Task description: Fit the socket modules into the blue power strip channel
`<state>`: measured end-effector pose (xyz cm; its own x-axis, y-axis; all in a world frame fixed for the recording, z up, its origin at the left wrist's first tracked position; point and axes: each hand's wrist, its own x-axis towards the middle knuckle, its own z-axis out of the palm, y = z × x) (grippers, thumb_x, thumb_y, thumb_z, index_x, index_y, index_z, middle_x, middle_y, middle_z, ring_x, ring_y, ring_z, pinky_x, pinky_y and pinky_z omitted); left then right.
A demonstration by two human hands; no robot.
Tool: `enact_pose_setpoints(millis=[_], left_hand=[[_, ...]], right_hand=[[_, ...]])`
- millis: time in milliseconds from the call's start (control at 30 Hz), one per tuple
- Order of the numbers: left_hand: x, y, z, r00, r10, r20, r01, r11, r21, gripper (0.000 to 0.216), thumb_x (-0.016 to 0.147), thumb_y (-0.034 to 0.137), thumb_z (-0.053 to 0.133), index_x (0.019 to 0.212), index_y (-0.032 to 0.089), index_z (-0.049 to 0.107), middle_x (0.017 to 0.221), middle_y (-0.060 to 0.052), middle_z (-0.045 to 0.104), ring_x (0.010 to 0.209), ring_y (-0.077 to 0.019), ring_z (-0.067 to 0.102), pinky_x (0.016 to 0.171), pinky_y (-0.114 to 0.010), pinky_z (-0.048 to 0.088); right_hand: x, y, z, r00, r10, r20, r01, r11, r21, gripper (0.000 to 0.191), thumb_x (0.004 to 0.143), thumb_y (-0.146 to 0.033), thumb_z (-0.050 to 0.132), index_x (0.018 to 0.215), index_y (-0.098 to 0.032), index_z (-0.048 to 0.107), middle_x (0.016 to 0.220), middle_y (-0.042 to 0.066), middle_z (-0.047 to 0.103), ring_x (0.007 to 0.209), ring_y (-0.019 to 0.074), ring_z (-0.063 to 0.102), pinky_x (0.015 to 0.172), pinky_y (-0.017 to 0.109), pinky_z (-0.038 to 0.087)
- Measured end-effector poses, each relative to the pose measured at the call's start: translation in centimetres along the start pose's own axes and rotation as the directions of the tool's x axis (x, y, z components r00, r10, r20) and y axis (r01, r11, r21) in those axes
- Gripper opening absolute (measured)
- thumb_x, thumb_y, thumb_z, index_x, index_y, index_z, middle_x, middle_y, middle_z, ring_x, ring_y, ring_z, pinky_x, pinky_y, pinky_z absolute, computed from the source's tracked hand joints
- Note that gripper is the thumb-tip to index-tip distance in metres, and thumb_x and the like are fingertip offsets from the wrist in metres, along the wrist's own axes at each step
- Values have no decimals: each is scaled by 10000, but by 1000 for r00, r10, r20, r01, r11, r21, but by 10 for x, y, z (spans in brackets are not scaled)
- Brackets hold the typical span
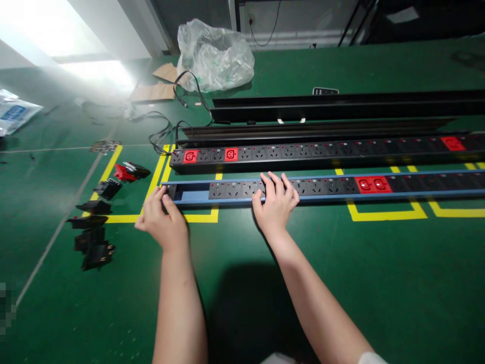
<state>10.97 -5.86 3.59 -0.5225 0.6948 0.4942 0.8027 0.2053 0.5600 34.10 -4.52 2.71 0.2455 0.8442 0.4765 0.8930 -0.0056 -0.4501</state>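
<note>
Resting left hand (162, 222), right hand (275, 207) on blue-railed sockets (231, 190).

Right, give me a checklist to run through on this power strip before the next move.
1. Left hand on the left end of the blue-edged power strip: ok, in contact.
2. Right hand spread over the strip's black sockets: ok, resting on them.
3. Open section at the strip's left end: not ok, no sockets fitted.
4. Loose socket modules to the left of the strip: ok, laid out in a column on the green mat.
5. Black power strip alongside: ok, apart from the blue-edged one.
6. Sockets seated firmly: cannot tell.
</note>
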Motion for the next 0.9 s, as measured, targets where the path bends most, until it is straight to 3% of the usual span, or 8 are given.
enact_pose_setpoints(millis=[200, 400, 900], left_hand=[[5, 3, 6, 1000, 0, 27, -1, 1000, 24, 371, 1067, 398, 485, 1258, 250, 766, 1446, -101, 675, 1362, -289, 608, 1204, -513, 275], [6, 1, 3, 999, -2, 47, 1, 1000, 9, 348, 1059, 374, 511, 1221, 233, 784, 1317, -106, 727, 1333, -284, 620, 1197, -505, 300], [5, 4, 6, 999, 16, 41, -17, 1000, 22, 326, 1041, 351, 529, 1196, 241, 794, 1291, -82, 744, 1290, -273, 646, 1173, -478, 301]], right_hand=[[0, -1, -1, 1000, 11, 25, -10, 1000, -17, 406, 978, -319, 551, 1349, -270, 706, 1427, 65, 698, 1450, 293, 486, 1159, 469, 301], [0, -1, -2, 1000, 2, 10, -2, 1000, -21, 399, 988, -327, 533, 1344, -267, 704, 1430, 53, 701, 1445, 289, 494, 1159, 460, 292], [1, -1, -2, 1000, 10, 24, -10, 1000, -17, 407, 979, -330, 532, 1342, -266, 703, 1424, 65, 701, 1445, 298, 493, 1160, 475, 298]])
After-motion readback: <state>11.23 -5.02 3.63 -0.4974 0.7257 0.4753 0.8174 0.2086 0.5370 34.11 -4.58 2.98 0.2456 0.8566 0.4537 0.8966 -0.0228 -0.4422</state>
